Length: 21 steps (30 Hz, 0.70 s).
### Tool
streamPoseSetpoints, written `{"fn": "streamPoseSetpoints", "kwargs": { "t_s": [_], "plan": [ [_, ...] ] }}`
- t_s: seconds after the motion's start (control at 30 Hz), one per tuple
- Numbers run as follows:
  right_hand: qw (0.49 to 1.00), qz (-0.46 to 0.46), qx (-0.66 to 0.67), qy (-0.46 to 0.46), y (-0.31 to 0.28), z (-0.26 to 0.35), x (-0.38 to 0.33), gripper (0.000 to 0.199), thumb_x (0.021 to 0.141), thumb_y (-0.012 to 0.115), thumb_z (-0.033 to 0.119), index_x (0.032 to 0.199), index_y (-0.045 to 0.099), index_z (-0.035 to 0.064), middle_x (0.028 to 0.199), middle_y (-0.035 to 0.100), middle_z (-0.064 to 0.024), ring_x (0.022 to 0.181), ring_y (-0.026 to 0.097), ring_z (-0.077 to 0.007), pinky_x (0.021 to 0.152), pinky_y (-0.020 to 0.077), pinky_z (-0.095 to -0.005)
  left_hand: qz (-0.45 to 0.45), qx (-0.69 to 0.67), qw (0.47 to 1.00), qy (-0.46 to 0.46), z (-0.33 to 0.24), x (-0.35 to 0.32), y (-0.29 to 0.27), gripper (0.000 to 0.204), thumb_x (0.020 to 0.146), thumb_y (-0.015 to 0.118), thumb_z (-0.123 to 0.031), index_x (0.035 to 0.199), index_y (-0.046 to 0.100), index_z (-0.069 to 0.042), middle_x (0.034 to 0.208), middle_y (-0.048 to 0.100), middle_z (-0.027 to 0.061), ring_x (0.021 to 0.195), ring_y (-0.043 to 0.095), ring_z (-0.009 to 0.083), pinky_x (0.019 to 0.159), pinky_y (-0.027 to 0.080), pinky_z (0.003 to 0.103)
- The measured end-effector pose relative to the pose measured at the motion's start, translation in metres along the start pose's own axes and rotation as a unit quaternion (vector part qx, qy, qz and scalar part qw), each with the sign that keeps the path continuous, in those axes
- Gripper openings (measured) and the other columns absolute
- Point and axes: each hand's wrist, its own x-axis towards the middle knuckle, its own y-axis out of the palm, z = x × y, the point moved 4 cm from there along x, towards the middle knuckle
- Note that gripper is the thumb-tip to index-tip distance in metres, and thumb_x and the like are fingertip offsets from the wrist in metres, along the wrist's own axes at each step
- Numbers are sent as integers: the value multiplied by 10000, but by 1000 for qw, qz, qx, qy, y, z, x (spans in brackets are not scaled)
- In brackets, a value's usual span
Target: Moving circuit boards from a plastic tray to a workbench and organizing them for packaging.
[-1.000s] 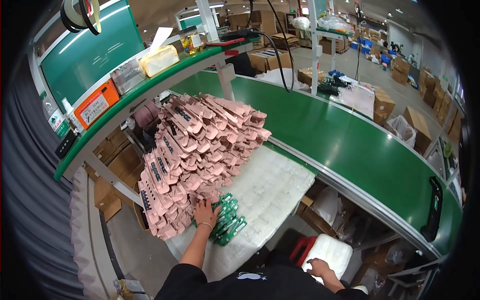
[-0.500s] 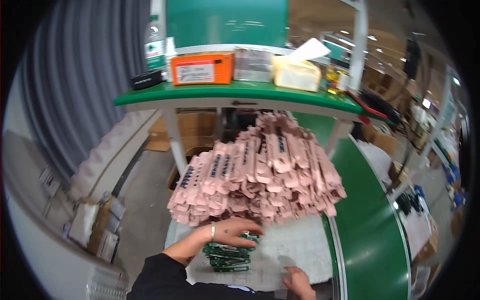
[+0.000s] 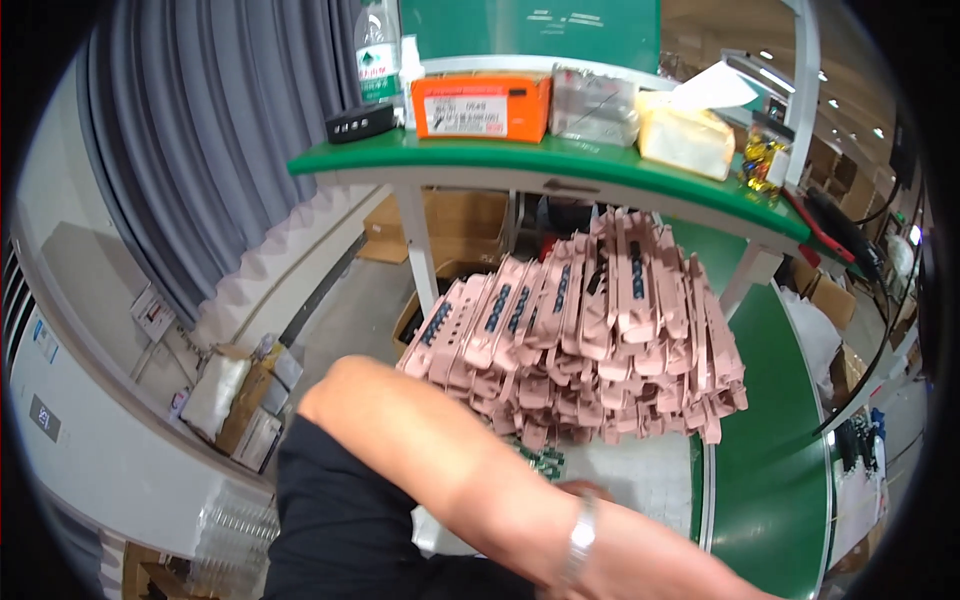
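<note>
My left forearm reaches across the front of the workspace toward the lower right, a silver bracelet [image 3: 580,540] at its wrist. Only the back of my left hand [image 3: 672,570] shows, blurred at the bottom edge; its fingers are out of sight. Behind that forearm a small patch of skin, seemingly my right hand [image 3: 588,488], is mostly covered. Narrow green circuit boards [image 3: 543,461] lie on a white pad [image 3: 645,470], partly hidden by the arm. Beyond them rises a big pile of long pink plastic housings [image 3: 570,340], some with dark strips along them.
A green-edged shelf [image 3: 470,158] spans the back, carrying an orange box [image 3: 480,108], a clear case [image 3: 594,105], a tissue pack [image 3: 685,135] and a bottle [image 3: 377,60]. Green bench surface [image 3: 770,440] extends at right. Cardboard boxes [image 3: 440,225] stand behind the pile.
My left hand has left the circuit boards and swung to the lower right, across my right hand. The view has shifted, so the shelf and pile sit further right.
</note>
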Motion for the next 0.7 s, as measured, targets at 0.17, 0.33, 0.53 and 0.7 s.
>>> {"fn": "streamPoseSetpoints", "kwargs": {
  "t_s": [0.17, 0.33, 0.53, 0.7],
  "plan": [
    [993, -90, 49, 63, 15, -27, -39, 437, 777, 601, 320, 1164, 568, 119, 1108, 601, -145, 1040, 562, -313, 883, 446, -416, 113, 79, 990, 42, 54, -76, -20, 346, 836, 541, -200, 1160, 479, -97, 1216, 428, 93, 1132, 423, 230, 917, 352, 414],
    [980, 138, -58, 132, 12, -46, -49, 431, 766, 600, 309, 1153, 571, 121, 1052, 609, -163, 985, 582, -325, 841, 479, -417, 170, 129, 895, -390, 212, -145, -65, 201, 823, 594, -172, 965, 631, -35, 902, 650, 125, 816, 629, 244, 731, 511, 344],
    [989, 54, -31, 133, 8, -36, -42, 426, 773, 604, 321, 1146, 575, 117, 1044, 616, -160, 970, 590, -323, 838, 480, -415, 314, 80, 707, -629, 257, -208, -69, 395, 898, 511, -369, 859, 652, -1, 735, 650, 140, 626, 615, 217, 599, 501, 329],
    [989, 53, -10, 140, 13, -44, -54, 423, 778, 610, 307, 1148, 577, 105, 1074, 612, -166, 981, 590, -322, 846, 478, -414, 247, 80, 745, -614, 235, -218, -66, 369, 869, 562, -348, 839, 645, 11, 678, 609, 139, 611, 587, 219, 578, 465, 324]
  ]
}}
